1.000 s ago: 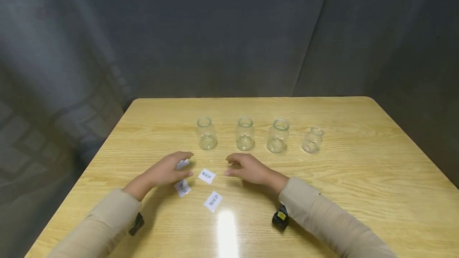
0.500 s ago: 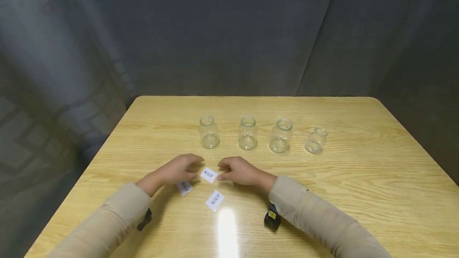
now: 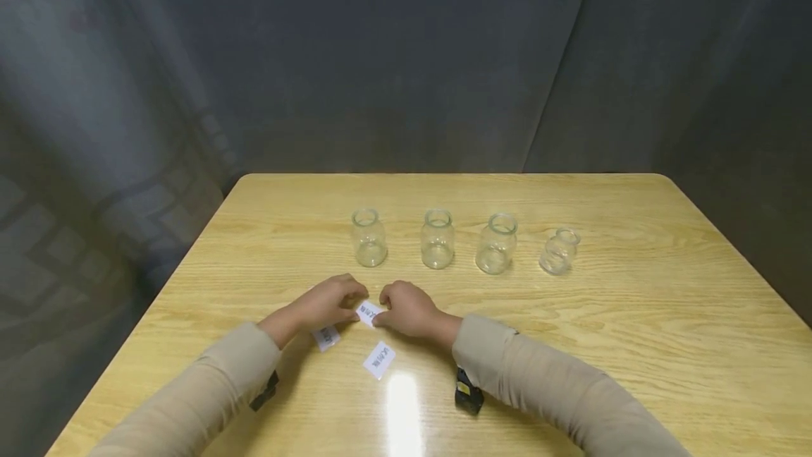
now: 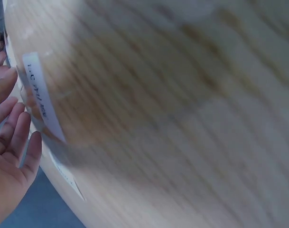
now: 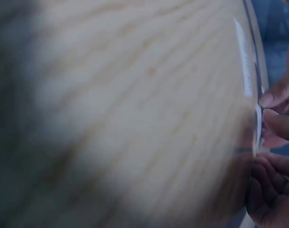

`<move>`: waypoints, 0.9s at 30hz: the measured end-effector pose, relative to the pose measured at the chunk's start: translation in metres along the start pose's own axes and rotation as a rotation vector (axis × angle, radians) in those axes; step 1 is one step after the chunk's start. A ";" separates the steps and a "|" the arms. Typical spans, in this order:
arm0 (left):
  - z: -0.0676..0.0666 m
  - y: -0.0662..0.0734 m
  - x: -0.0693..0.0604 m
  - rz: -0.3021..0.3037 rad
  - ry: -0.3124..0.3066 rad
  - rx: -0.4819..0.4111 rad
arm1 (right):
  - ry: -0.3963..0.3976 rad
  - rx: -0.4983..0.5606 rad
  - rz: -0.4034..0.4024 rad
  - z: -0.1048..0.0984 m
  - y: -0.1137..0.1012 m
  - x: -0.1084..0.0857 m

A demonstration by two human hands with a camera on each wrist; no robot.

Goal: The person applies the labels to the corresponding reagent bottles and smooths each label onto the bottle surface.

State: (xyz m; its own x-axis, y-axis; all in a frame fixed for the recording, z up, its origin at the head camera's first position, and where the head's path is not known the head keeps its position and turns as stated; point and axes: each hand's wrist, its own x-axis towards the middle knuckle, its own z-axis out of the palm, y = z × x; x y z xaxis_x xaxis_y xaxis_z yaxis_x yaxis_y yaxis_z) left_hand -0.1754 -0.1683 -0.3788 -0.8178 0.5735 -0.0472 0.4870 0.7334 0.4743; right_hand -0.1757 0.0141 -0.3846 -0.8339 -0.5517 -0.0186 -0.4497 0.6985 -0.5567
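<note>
A small white printed card lies on the table between my two hands in the head view. From the left, my left hand reaches to it, thumb at its left edge and fingers apart from the thumb. My right hand comes from the right with its thumb at the card's right edge and its bent fingers nearer the far side. A second card lies below my left hand, and a third card lies closer to me. In the left wrist view, the left hand's fingers are spread and loosely bent.
Beyond the hands, three clear glass jars stand in a row, with a smaller glass jar at their right end. They stand on a wooden table. A dark curtain hangs behind it.
Both hands have come together around the middle card, the right moving left and the left moving right. The card that showed under my left hand is now hidden.
</note>
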 end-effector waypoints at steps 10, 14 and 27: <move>0.002 -0.002 0.004 0.016 0.005 0.015 | 0.071 -0.134 0.023 0.007 -0.012 -0.002; 0.003 -0.003 0.006 0.022 0.010 0.011 | 0.067 -0.158 0.027 0.007 -0.013 -0.001; 0.004 0.000 0.011 -0.017 -0.049 -0.095 | 0.026 -0.066 0.044 0.003 -0.010 0.005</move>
State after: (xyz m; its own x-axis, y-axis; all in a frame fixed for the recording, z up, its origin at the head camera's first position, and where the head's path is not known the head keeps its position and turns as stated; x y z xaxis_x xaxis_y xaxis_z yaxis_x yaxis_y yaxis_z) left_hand -0.1832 -0.1611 -0.3826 -0.8087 0.5801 -0.0979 0.4398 0.7066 0.5543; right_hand -0.1746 0.0028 -0.3820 -0.8607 -0.5087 -0.0195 -0.4323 0.7507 -0.4995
